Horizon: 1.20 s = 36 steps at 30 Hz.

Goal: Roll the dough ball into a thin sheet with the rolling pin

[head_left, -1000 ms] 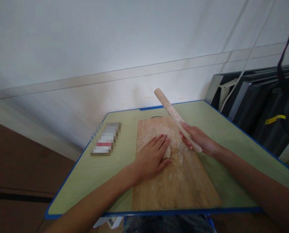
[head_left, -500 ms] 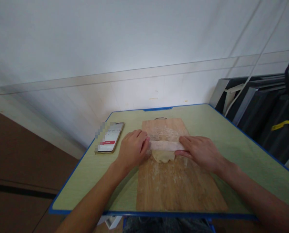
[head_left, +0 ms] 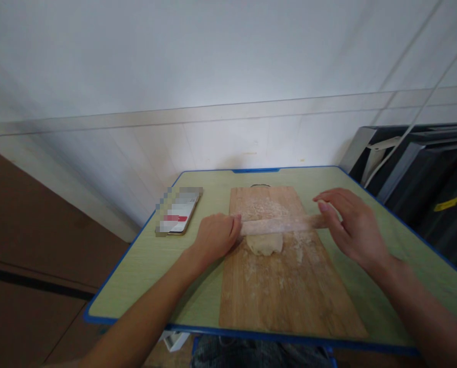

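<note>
A floured rolling pin (head_left: 278, 225) lies across the wooden board (head_left: 286, 296), over the far part of a pale piece of dough (head_left: 266, 244). My left hand (head_left: 219, 234) is closed round the pin's left end, which its fingers hide. At the other end, my right hand (head_left: 351, 222) is raised with thumb and fingers apart. Its thumb is beside the pin's tip; whether they touch I cannot tell. The dough's near edge shows below the pin, rounded and uneven. White flour dusts the board around it.
The board rests on a pale green table (head_left: 136, 286) with a blue edge. A phone (head_left: 179, 214) lies to the left of the board. Behind the table stands a white wall (head_left: 213, 143). Dark flat panels (head_left: 435, 168) lean at the right, beyond the table's edge.
My right hand has let go of the pin's middle right part and moved right, past the board's edge, its fingers opening. More of the pin shows. The view has shifted slightly.
</note>
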Motion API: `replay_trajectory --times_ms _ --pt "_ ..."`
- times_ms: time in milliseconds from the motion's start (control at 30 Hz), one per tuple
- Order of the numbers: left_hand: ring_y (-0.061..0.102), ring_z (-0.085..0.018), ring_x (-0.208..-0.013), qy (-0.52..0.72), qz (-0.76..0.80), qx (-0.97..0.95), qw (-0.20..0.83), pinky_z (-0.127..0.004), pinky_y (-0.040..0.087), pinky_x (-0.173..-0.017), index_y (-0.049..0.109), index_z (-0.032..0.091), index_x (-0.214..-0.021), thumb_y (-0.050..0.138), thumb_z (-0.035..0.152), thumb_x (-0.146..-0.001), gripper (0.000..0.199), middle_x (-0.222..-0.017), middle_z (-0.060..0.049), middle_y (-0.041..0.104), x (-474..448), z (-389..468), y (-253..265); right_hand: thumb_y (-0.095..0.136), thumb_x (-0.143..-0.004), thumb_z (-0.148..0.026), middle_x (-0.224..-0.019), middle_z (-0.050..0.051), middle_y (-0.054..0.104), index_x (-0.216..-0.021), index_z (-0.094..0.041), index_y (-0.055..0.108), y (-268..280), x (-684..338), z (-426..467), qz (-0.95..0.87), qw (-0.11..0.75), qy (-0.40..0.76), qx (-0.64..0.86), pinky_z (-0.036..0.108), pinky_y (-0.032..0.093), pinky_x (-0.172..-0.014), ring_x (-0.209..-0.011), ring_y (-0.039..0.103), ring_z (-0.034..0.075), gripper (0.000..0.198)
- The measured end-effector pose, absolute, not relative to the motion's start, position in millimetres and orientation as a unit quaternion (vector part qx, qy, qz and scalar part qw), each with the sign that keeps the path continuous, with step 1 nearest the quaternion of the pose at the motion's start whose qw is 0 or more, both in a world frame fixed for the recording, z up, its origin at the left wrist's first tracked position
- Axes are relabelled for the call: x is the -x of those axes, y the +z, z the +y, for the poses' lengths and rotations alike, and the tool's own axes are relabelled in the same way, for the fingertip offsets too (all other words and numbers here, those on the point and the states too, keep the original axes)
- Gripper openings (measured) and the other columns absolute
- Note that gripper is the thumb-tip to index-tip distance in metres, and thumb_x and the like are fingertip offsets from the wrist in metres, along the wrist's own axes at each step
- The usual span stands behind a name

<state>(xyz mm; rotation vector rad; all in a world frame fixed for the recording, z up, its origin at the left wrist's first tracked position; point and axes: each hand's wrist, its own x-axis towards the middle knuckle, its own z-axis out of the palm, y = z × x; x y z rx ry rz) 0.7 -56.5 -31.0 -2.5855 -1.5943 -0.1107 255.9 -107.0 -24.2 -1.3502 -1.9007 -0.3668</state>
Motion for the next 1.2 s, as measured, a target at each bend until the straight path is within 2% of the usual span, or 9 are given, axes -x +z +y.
replay_trajectory --times_ms 133,267,400,567,733,1067,1200 --pt "0.062 -0.025 -0.070 -0.033 -0.519 0.852 0.055 -0.035 0.042 -0.063 0.065 0.012 -0.075 0.012 0.035 -0.093 0.061 -0.070 -0.016 0.064 0 -57 -32 0.028 -0.093 -0.035 -0.084 0.010 0.063 -0.082 -0.017 0.060 -31 -246 -102 -0.781 0.258 -0.095 0.561 0.035 0.042 -0.071 -0.079 0.057 0.022 0.038" --pt "0.063 -0.027 -0.069 -0.025 -0.524 0.848 0.082 -0.035 0.041 -0.059 0.066 0.013 -0.073 0.011 0.034 -0.092 0.062 -0.068 -0.016 0.065 -3 -60 -28 0.026 -0.093 -0.036 -0.105 0.012 0.064 -0.101 -0.014 0.060 -38 -240 -97 -0.761 0.253 -0.064 0.594 0.034 0.042 -0.081 -0.097 0.058 0.023 0.042" --pt "0.064 -0.028 -0.067 -0.028 -0.538 0.834 0.118 -0.035 0.041 -0.054 0.067 0.014 -0.070 0.011 0.035 -0.092 0.063 -0.067 -0.015 0.065 -8 -64 -21 0.023 -0.094 -0.035 -0.092 0.009 0.069 -0.089 -0.016 0.065 -42 -240 -97 -0.750 0.198 -0.002 0.631 0.032 0.045 -0.074 -0.086 0.063 0.023 0.046" --pt "0.064 -0.028 -0.064 -0.050 -0.535 0.833 0.137 -0.032 0.039 -0.049 0.066 0.017 -0.071 0.014 0.035 -0.091 0.058 -0.068 -0.011 0.067 -11 -71 -19 0.023 -0.094 -0.033 -0.115 0.012 0.062 -0.108 -0.011 0.061 -57 -244 -105 -0.762 0.234 -0.008 0.604 0.035 0.041 -0.093 -0.110 0.054 0.021 0.046" --pt "0.064 -0.025 -0.066 -0.064 -0.510 0.846 0.142 -0.032 0.040 -0.053 0.063 0.018 -0.076 0.022 0.032 -0.090 0.045 -0.071 -0.009 0.067 -8 -81 -22 0.023 -0.093 -0.033 -0.123 0.013 0.056 -0.116 -0.008 0.057 -68 -248 -112 -0.776 0.238 -0.062 0.581 0.039 0.035 -0.101 -0.123 0.042 0.021 0.047" --pt "0.065 -0.027 -0.071 -0.008 -0.545 0.831 0.114 -0.034 0.042 -0.056 0.066 0.014 -0.074 0.013 0.031 -0.092 0.059 -0.072 -0.014 0.067 -8 -61 -27 0.025 -0.093 -0.028 -0.116 0.010 0.061 -0.102 -0.014 0.065 -38 -239 -90 -0.754 0.118 -0.041 0.644 0.039 0.044 -0.091 -0.108 0.055 0.024 0.043" --pt "0.065 -0.026 -0.068 -0.044 -0.539 0.833 0.120 -0.033 0.042 -0.054 0.066 0.016 -0.076 0.015 0.034 -0.091 0.056 -0.072 -0.012 0.068 -8 -70 -28 0.022 -0.093 -0.028 -0.120 0.013 0.059 -0.112 -0.007 0.059 -51 -241 -102 -0.774 0.168 -0.065 0.607 0.035 0.037 -0.098 -0.117 0.048 0.022 0.046"
